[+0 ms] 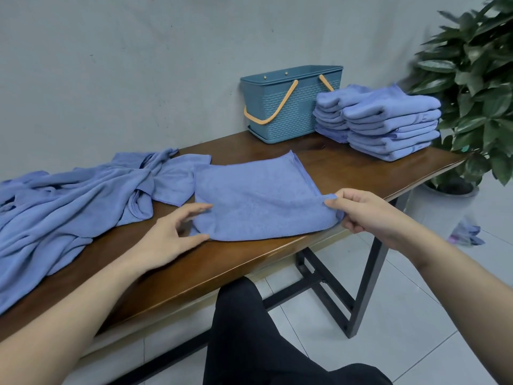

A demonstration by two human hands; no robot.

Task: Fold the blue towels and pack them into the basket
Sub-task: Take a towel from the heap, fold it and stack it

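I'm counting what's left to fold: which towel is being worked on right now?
The flat towel at the table's front edge: the right hand pinches its corner, unlike the crumpled heap and folded stacks.

table [347, 173]: dark wood top, black metal frame
at the grip: half-folded towel [249, 198] flat on top, near-right corner pinched by right hand [369, 215]
left of grip: heap of unfolded towels [69, 201]
beyond grip: basket [288, 107], folded stacks [385, 123] just right of it

blue towels [258, 195], teal woven-pattern basket [288, 107], orange handles [273, 107]
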